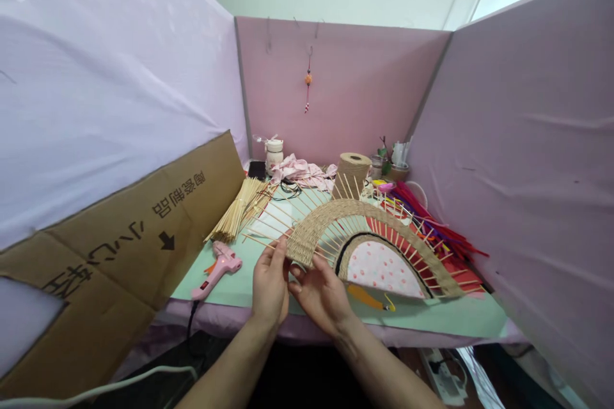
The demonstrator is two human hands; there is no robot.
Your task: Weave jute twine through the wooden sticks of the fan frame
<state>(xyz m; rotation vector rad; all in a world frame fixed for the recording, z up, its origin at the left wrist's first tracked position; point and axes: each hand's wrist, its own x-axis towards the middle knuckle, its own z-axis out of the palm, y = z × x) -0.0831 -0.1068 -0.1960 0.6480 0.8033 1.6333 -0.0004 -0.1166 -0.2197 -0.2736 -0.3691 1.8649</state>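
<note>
A half-round woven fan (345, 209) of thin wooden sticks and tan paper cord spreads over the table to the right. Its inner panel (378, 265) is white cloth with pink dots, edged in tan and black. My left hand (269, 281) grips the left end of the woven band, thumb on top. Closed on the same end from below and the right is my right hand (323, 291), its thumb near the band's lower edge. Some fingertips are hidden behind the weave. The stick tips stand out beyond the band's outer edge.
At the left lie a pink glue gun (218, 268) and a bundle of sticks (237, 208), beside a cardboard sheet (158, 230). A cord spool (352, 172), pink cloth (302, 171) and white bottle (274, 153) stand behind. Colourful strips (446, 236) lie right; orange-handled scissors (367, 297) in front.
</note>
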